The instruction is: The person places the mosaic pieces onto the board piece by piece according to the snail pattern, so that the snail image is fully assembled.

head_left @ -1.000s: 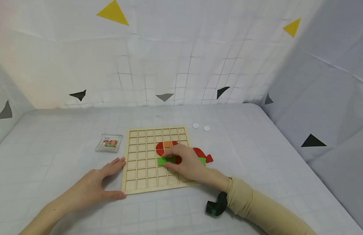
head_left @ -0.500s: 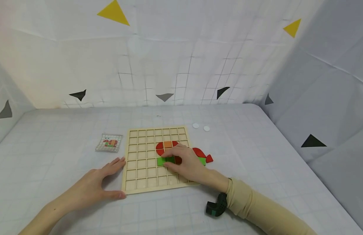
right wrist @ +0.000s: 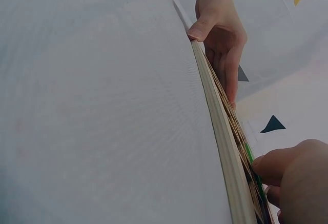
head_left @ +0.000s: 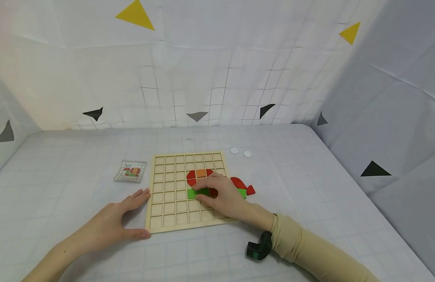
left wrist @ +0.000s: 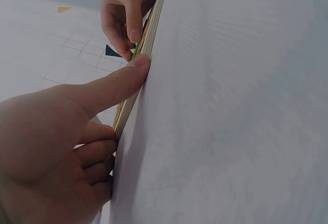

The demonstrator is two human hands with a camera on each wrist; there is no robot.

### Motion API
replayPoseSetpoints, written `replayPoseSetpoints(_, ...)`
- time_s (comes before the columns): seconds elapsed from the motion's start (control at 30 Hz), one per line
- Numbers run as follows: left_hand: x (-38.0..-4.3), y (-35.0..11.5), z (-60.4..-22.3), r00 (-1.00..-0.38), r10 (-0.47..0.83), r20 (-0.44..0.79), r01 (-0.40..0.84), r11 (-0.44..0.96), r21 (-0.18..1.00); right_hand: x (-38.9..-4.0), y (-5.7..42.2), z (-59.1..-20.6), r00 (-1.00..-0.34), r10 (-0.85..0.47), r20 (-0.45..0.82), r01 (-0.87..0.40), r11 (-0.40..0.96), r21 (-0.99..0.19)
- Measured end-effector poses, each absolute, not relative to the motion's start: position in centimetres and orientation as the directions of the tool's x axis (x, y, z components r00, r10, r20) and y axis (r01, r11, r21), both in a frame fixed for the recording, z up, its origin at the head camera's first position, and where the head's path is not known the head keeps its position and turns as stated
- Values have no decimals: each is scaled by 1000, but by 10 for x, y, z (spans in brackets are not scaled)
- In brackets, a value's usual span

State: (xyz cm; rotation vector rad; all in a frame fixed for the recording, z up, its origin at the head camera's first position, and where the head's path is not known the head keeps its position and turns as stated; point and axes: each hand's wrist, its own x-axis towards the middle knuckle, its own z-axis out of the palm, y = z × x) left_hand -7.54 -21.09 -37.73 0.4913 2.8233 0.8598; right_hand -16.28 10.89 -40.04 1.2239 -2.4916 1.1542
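Tile of bright green (head_left: 192,194), pinched on the grid board (head_left: 169,196)

The right hand (head_left: 226,196) holds it between thumb and forefinger, just on the near side of the red pieces (head_left: 191,175) and orange piece (head_left: 201,173); whether it sits flat, I cannot tell. Seating it well likely calls for squaring its sides to the grid, then an even press that spares the neighbours. The left hand (head_left: 113,225), thumb and fingers spread wide, touches the board's left edge, a sound brace against sliding; the picture card (head_left: 131,171) lies just beyond
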Motion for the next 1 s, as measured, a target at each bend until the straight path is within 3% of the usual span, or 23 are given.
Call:
replayPoseSetpoints(0.8, -75, -212, -375, -937, 344, -59, 254, 789, 560, -162, 108, -400, -660, -614, 432, -728, 382, -569)
replayPoseSetpoints(1.0, -74, -211, -377, -935, 351, -48, 258, 767, 587, -171, 120, -387, -612, -661, 435, -743, 292, -602)
